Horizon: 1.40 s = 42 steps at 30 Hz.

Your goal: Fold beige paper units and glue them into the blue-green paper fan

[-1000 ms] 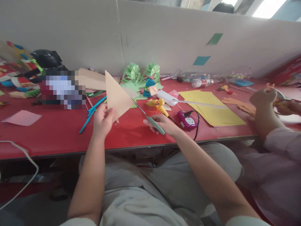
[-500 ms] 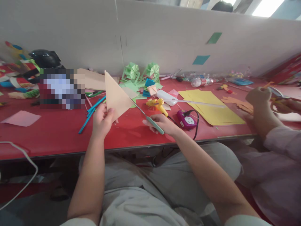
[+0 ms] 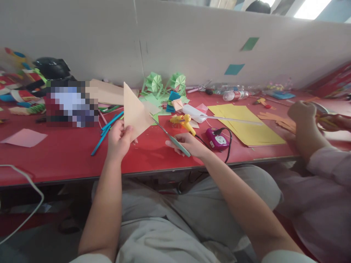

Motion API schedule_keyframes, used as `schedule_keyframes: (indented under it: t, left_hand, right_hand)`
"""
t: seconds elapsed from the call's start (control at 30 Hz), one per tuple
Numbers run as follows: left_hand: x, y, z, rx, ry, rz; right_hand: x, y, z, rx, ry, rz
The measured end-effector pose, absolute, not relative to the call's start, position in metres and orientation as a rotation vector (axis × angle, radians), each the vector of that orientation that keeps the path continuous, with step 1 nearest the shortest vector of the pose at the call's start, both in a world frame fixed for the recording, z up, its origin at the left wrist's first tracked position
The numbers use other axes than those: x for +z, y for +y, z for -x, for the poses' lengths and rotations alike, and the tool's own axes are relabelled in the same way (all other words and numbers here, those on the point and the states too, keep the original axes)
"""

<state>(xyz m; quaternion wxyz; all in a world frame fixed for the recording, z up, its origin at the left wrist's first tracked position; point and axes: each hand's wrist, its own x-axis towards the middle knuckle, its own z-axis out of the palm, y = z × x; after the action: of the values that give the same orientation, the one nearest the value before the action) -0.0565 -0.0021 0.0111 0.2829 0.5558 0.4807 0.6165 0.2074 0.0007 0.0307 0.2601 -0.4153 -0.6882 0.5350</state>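
Observation:
Pinched by its lower corner, a peach-coloured paper (image 3: 135, 116) stands raised over the table in my left hand (image 3: 120, 140). It has a roughly triangular outline, with a paler flap at its right side. My right hand (image 3: 188, 144) is closed around the green handle of a pair of scissors (image 3: 175, 141). The blades point up and left and meet the paper's right edge; whether they are parted is hard to see. Just beyond my right hand lies a yellow glue gun (image 3: 182, 120).
A purple power socket (image 3: 218, 139) with a black cord sits right of my hand, beside yellow paper sheets (image 3: 246, 126). Blue strips (image 3: 105, 135) lie at left. Green paper models (image 3: 153, 83) stand behind. A co-worker's hands (image 3: 304, 115) hold scissors at far right.
The scissors have shifted slightly left and down along the paper's right edge. The paper has tilted a little, its top tip moving right. The left hand's grip is the same.

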Motion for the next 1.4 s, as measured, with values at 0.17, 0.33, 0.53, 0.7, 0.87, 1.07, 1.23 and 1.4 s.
schedule_keyframes:
  t: [0.17, 0.33, 0.53, 0.7, 0.87, 1.07, 1.23, 1.4]
  left_hand:
    - [0.0117, -0.0028, 0.0561, 1.644, 1.278, -1.494]
    - [0.0106, -0.0016, 0.0562, 1.64, 1.252, -1.482]
    - [0.0095, -0.0004, 0.0567, 1.644, 1.24, -1.467]
    - [0.0116, -0.0013, 0.0549, 1.637, 1.231, -1.456]
    - [0.0117, -0.0014, 0.0539, 1.646, 1.22, -1.448]
    - [0.011, -0.0023, 0.0544, 1.649, 1.219, -1.445]
    - [0.0119, -0.0031, 0.0536, 1.653, 1.22, -1.45]
    - [0.0104, -0.0017, 0.0552, 1.651, 1.225, -1.439]
  right_hand:
    - [0.0314, -0.0004, -0.2069, 1.45, -1.843, 1.142]
    - [0.0319, -0.0014, -0.2067, 1.481, -1.823, 1.115]
    - [0.0286, -0.0004, -0.2074, 1.492, -1.833, 1.086]
    - [0.0301, 0.0002, -0.2074, 1.499, -1.847, 1.085]
    - [0.032, -0.0007, -0.2065, 1.483, -1.852, 1.079]
    - [0.0332, -0.0016, -0.2062, 1.515, -1.815, 1.094]
    - [0.0324, -0.0006, -0.2067, 1.527, -1.822, 1.092]
    - [0.0324, -0.001, -0.207, 1.524, -1.828, 1.087]
